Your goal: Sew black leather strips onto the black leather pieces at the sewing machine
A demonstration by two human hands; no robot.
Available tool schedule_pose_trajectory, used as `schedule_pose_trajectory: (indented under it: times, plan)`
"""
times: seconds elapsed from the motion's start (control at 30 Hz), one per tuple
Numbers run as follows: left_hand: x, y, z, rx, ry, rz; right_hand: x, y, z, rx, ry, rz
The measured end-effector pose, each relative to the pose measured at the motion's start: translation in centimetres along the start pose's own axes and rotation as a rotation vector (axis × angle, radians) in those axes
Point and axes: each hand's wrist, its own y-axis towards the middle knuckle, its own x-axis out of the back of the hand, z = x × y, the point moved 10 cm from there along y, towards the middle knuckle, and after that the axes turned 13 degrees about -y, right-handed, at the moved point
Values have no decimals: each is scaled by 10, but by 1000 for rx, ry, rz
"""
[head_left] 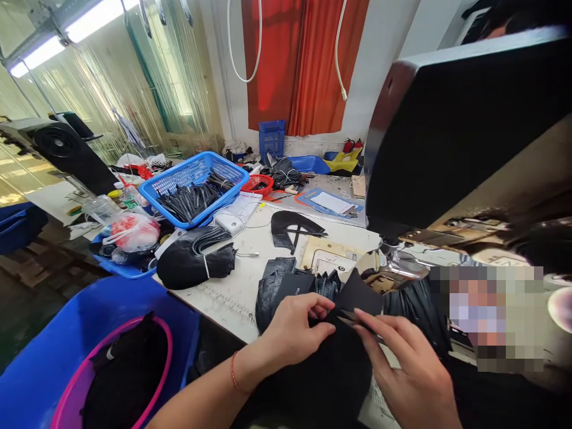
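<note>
A black fabric piece [326, 375] hangs over the front of the sewing table. My left hand [297, 328] pinches its upper edge between thumb and curled fingers. Close to that edge, my right hand [404, 363] is closed on small thread snips [348, 319], their pointed metal tips turned toward my left hand and most of the tool hidden by my fingers. A black flap [360, 292] rises just behind the right fingertips. Folded black pieces [274, 292] lie behind my left hand. The sewing machine [447, 137] looms at the right, over its metal plate [333, 259].
A blue basket [192, 221] of black strips stands back left, beside a tied stack of curved black pieces [183, 265]. One curved piece [286, 223] lies mid-table. A large blue tub [27, 381] with a pink-rimmed basket [167, 339] sits lower left. Black gathered material [420, 310] lies right.
</note>
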Motion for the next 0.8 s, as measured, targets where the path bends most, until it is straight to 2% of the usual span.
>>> schedule_pose_trajectory:
  times: [0.07,0.27,0.63,0.73,0.8]
  plan:
    - [2,-1,0,-7,-48,-16,-4,3,7,55,-57,26]
    - [3,-1,7,-1,-163,-48,-17,2,11,43,-33,46]
    - [7,0,11,15,-229,-105,-10,2,14,-15,-60,9]
    - [6,1,11,1,-227,-106,-15,1,9,-88,-10,24]
    - [3,0,13,9,-222,-97,-25,1,-1,-209,127,86]
